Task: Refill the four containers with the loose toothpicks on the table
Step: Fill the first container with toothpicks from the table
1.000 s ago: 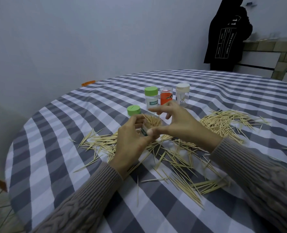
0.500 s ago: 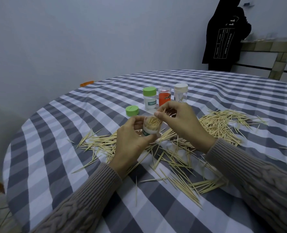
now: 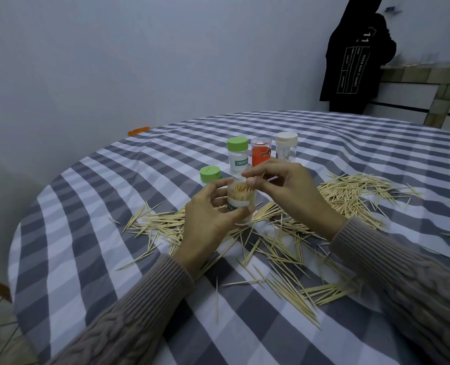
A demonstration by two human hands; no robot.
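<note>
Fingers of left hand [image 3: 208, 219] clasp round clear container [image 3: 241, 197]; right hand [image 3: 284, 188] pinches toothpicks.

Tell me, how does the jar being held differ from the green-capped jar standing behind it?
The held jar is open, packed with toothpicks and gripped by the left hand; the green-capped jar is closed, stands alone on the table and looks nearly empty. Both are small clear jars with white labels.
</note>
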